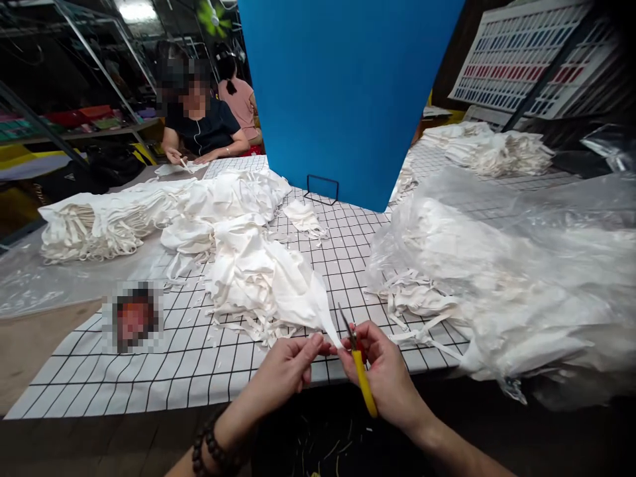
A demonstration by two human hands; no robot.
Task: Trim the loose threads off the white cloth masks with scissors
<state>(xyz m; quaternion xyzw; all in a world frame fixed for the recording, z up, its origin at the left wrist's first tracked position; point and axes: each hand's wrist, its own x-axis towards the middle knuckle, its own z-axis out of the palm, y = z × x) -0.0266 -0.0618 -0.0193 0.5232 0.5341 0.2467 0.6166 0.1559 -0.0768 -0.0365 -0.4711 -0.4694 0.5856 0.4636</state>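
My left hand (295, 361) is closed in a pinch at the narrow end of a white cloth piece (318, 308), close to the table's front edge. The cloth runs back to a loose pile of white garments (248, 265). In my right hand (382, 371) is a pair of scissors (365, 387) with yellow handles, its dark blades pointing up and away beside the cloth end. The fingertips of my right hand also appear to touch that end. Whether the blades are parted is hard to make out.
Bundled white garments (94, 225) lie at the left, and plastic-wrapped white cloth (477, 265) fills the right. A blue board (348, 99) stands on the grid-patterned tablecloth (163, 371). Across the table a person (203, 129) works on white cloth. White scraps are scattered about.
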